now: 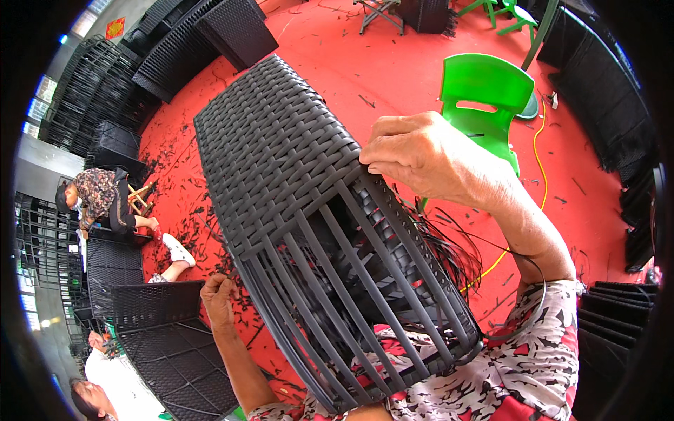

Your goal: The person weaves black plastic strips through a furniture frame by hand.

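Note:
A large black wicker furniture piece (pixel 281 133) stands tilted in front of me. Flat strips are woven tightly over its far part. Toward my body, long bare strips (pixel 351 266) run side by side with gaps between them. My right hand (pixel 407 151) is closed in a pinch at the right edge of the weave, on a black weaving strip mostly hidden by the fingers. Beyond the left side, my left hand (pixel 219 298) has its fingers curled together; what they hold, if anything, cannot be made out. Loose strip ends (pixel 456 245) hang out on the right.
A green plastic chair (pixel 484 91) stands beyond my right arm, near a yellow cable (pixel 540 161). Strip scraps litter the red floor (pixel 337 70). Two people sit at the left by black woven panels (pixel 168 351). More woven pieces (pixel 239 31) stand at the back.

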